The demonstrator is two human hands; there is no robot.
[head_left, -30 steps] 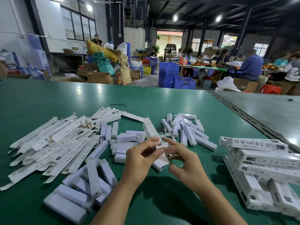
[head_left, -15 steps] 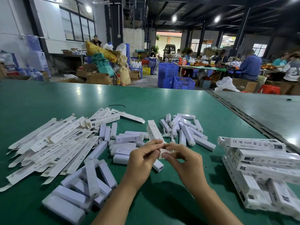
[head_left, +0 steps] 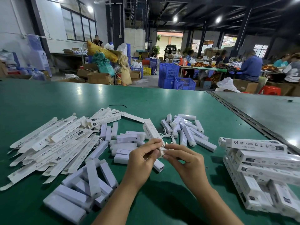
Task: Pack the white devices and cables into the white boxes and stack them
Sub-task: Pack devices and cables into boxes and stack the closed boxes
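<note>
- The left hand (head_left: 142, 159) and right hand (head_left: 185, 161) meet at the middle of the green table (head_left: 162, 103), fingertips almost touching.
- Both pinch the near end of one long white box (head_left: 150, 130), which slants away from the person.
- What sits in the box's open end is too small to make out.
- A thin white cable (head_left: 168, 136) lies just beyond the right hand's fingers.
- Loose white devices (head_left: 188, 132) lie scattered behind, between and in front of the arms.
- Flat boxes (head_left: 53, 143) fan out on the left.
- Packed boxes (head_left: 263, 159) are piled on the right.
</note>
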